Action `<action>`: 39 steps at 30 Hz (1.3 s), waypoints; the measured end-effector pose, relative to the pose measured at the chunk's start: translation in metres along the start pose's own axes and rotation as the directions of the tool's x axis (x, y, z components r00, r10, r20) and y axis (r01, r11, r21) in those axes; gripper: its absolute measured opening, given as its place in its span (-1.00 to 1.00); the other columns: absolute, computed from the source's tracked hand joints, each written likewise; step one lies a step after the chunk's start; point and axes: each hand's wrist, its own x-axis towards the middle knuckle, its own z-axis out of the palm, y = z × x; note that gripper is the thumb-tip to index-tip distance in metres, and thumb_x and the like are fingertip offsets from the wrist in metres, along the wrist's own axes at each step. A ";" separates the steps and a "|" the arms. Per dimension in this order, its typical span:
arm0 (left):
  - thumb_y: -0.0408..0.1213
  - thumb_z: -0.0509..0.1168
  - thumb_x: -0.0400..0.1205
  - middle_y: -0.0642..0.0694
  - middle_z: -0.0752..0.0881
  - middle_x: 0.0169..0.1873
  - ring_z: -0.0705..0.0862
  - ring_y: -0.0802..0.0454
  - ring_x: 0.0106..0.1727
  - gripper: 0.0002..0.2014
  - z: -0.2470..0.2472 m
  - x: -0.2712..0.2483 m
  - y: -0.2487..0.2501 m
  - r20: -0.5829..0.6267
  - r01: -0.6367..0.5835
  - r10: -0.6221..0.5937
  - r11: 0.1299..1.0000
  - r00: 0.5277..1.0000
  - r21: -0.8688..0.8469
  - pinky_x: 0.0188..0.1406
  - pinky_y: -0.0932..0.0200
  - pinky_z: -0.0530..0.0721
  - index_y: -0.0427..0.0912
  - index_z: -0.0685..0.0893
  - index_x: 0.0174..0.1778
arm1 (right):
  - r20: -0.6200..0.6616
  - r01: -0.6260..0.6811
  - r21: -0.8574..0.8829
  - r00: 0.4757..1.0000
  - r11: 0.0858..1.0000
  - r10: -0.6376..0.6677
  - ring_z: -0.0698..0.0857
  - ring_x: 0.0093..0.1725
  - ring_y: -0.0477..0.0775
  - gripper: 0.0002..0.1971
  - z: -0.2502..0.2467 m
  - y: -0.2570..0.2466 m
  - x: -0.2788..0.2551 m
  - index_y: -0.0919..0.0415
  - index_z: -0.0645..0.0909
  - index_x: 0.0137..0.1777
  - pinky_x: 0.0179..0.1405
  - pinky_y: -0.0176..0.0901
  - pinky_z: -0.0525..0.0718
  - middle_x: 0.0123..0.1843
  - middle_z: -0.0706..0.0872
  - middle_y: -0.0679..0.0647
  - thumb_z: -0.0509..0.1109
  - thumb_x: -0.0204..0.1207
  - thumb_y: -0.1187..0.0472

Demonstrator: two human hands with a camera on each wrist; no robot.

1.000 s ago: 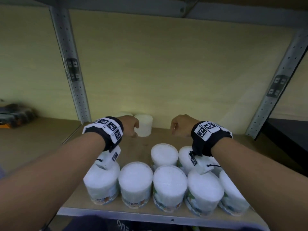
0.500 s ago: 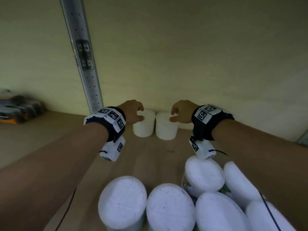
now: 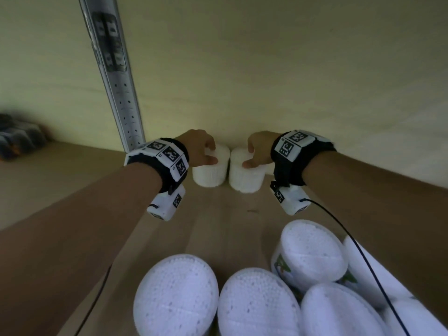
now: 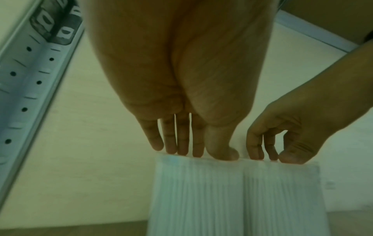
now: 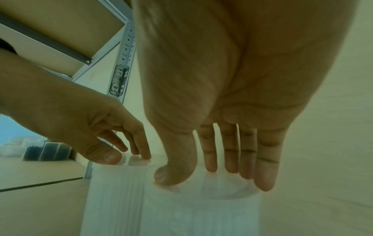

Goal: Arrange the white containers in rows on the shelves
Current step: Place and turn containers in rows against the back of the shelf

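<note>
At the shelf's [image 3: 218,214] back edge two containers stand touching, the left hand [image 3: 198,149] gripping the left one [image 3: 211,170] by its top, the right hand [image 3: 260,150] gripping the right one [image 3: 244,178] likewise.

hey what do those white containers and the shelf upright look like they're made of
White containers: probably plastic, matte, with fine vertical ribs on the walls and pebbled lids; the labels are too blurred to read. Shelf upright: looks like painted or galvanised metal, pale grey with a slight sheen and rows of punched holes.
</note>
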 end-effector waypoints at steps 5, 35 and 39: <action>-0.04 0.32 0.62 -0.19 0.50 0.41 0.49 -0.15 0.40 -0.52 0.000 0.000 0.001 -0.002 0.003 -0.003 1.000 1.000 0.004 0.34 0.11 0.43 -0.19 0.53 0.42 | -0.008 -0.006 0.007 1.000 1.000 0.006 0.65 0.29 0.25 -0.40 0.000 0.000 0.000 0.35 0.57 0.35 0.32 0.04 0.61 0.35 0.65 0.25 0.39 0.53 -0.14; -0.08 0.31 0.63 -0.20 0.47 0.40 0.47 -0.18 0.40 -0.54 0.004 -0.001 0.001 0.003 0.017 -0.017 1.000 1.000 -0.019 0.36 0.05 0.42 -0.18 0.51 0.41 | 0.008 -0.037 0.014 0.999 0.999 0.037 0.62 0.33 0.21 -0.42 -0.001 -0.004 -0.004 0.34 0.52 0.43 0.34 -0.03 0.60 0.39 0.62 0.22 0.37 0.56 -0.08; -0.08 0.30 0.63 -0.21 0.47 0.38 0.48 -0.19 0.39 -0.54 0.004 0.001 0.002 0.005 0.016 -0.016 1.000 1.000 -0.009 0.34 0.07 0.42 -0.20 0.50 0.41 | 0.019 0.041 0.059 0.999 0.997 -0.042 0.52 0.45 0.20 -0.48 -0.006 -0.001 -0.009 0.18 0.46 0.51 0.36 -0.05 0.52 0.52 0.47 0.16 0.43 0.54 0.26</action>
